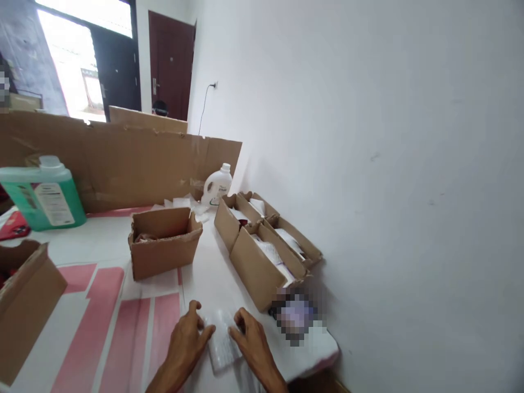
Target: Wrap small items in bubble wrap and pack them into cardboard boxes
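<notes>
On a pink-and-white table cover, a clear plastic packet is touched by the loosely curled left hand and right hand; whether it is pinched cannot be told.

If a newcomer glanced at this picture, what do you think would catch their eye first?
Probably the jug of green liquid at the left, before a cardboard panel. Next, the left hand and right hand at the bottom, flanking some shiny clear plastic. Beyond them, four open cardboard boxes cluster near the white wall.

Left grip and right grip face each other, fingers bent, forearms slanting inward.
</notes>
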Tool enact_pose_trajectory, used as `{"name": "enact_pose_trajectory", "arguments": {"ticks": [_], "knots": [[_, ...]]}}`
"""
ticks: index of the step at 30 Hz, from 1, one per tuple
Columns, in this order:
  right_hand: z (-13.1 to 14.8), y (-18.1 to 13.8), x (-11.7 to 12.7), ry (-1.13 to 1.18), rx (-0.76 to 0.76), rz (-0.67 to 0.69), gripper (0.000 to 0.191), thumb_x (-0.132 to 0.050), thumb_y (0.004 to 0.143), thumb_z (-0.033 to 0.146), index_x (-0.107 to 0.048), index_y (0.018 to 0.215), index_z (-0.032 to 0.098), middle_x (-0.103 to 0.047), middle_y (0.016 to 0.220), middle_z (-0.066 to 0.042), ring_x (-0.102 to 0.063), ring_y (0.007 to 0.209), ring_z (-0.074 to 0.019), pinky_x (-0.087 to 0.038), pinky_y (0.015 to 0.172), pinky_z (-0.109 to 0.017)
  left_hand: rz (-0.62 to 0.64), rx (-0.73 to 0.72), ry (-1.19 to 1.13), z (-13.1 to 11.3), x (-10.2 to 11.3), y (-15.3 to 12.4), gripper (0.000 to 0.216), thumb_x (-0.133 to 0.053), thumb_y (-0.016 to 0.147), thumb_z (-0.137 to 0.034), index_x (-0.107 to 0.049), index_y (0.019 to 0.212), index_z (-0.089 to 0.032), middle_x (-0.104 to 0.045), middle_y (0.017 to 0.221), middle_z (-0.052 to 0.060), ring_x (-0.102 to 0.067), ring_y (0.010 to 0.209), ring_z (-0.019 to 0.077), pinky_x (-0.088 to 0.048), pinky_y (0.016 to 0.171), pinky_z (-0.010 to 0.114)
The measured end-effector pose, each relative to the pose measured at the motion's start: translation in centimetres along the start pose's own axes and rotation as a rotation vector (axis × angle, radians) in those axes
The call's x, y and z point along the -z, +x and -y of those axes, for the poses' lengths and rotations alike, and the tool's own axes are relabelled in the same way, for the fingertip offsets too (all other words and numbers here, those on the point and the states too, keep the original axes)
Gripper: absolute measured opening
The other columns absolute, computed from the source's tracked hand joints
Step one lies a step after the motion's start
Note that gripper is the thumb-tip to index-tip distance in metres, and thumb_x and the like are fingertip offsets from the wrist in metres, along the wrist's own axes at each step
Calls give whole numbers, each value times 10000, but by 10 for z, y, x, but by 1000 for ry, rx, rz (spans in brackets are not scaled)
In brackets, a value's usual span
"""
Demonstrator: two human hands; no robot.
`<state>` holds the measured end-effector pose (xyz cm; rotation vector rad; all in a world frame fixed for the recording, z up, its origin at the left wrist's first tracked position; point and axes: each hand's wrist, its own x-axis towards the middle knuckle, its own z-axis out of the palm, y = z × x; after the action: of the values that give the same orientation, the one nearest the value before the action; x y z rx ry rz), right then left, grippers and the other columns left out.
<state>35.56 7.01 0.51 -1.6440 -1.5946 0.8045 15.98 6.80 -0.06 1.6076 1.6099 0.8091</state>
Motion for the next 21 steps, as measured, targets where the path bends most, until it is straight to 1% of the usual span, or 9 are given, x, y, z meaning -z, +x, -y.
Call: {"name": "enact_pose_trajectory", "arguments": {"ticks": [4, 7, 9, 11, 13, 15, 18, 20, 21], "knots": [[4, 4, 8, 137, -117, 56, 183, -632, 652, 283, -455, 685, 252, -454, 627, 48, -447, 621, -177, -334, 612, -306, 22, 25, -216, -2, -11, 10, 409, -593, 770, -350, -492, 1142, -212, -630, 780, -11, -656, 686, 188, -503, 673, 311], [20, 9, 20, 401, -173, 114, 271, -729, 673, 392, -529, 778, 242, -541, 712, 31, -543, 710, -190, -409, 674, -300, 28, 57, -518, -8, 1, 19, 479, -693, 716, -463, -561, 1095, -201, -620, 779, -8, -629, 675, 169, -507, 654, 297], [43, 18, 26, 577, -163, 171, 337, -760, 715, 455, -583, 899, 235, -612, 827, 4, -602, 818, -205, -453, 753, -308, -4, 48, -609, -18, 27, 28, 549, -757, 676, -516, -593, 1092, -197, -633, 806, 2, -637, 710, 170, -518, 675, 295], [76, 35, 29, 691, -110, 230, 357, -761, 766, 467, -609, 982, 226, -647, 915, -20, -624, 886, -210, -473, 800, -314, -97, 23, -634, -36, 63, 39, 600, -782, 662, -552, -598, 1108, -195, -653, 831, 14, -656, 746, 179, -537, 704, 304], [114, 62, 28, 750, -20, 291, 343, -756, 795, 449, -624, 1007, 213, -661, 938, -32, -631, 890, -207, -484, 796, -309, -196, -32, -633, -58, 103, 54, 621, -784, 675, -558, -586, 1141, -198, -677, 866, 25, -681, 805, 191, -554, 750, 314], [154, 98, 21, 760, 91, 298, 326, -765, 792, 411, -628, 1003, 205, -666, 937, -26, -632, 887, -194, -490, 802, -296, -293, -104, -595, -79, 142, 72, 599, -761, 720, -540, -581, 1183, -204, -693, 950, 44, -691, 885, 199, -566, 793, 324], [204, 156, -3, 655, 274, 200, 281, -752, 780, 345, -623, 980, 195, -675, 937, -19, -629, 864, -169, -496, 789, -271, -544, -166, -491, -93, 189, 104, 597, -742, 716, -538, -592, 1185, -200, -695, 979, 61, -695, 881, 212, -580, 786, 348], [224, 190, -25, 476, 336, 160, 254, -715, 792, 299, -614, 996, 185, -681, 917, -16, -636, 825, -154, -503, 751, -256, -660, -173, -385, -86, 209, 125, 594, -709, 730, -527, -586, 1213, -202, -703, 1021, 75, -700, 911, 226, -578, 842, 388], [229, 204, -37, 325, 346, 166, 238, -698, 798, 273, -610, 1000, 182, -681, 896, -10, -638, 803, -145, -502, 726, -247, -682, -166, -325, -79, 216, 133, 590, -688, 741, -518, -580, 1227, -200, -709, 1040, 84, -703, 930, 234, -571, 877, 412]]}}
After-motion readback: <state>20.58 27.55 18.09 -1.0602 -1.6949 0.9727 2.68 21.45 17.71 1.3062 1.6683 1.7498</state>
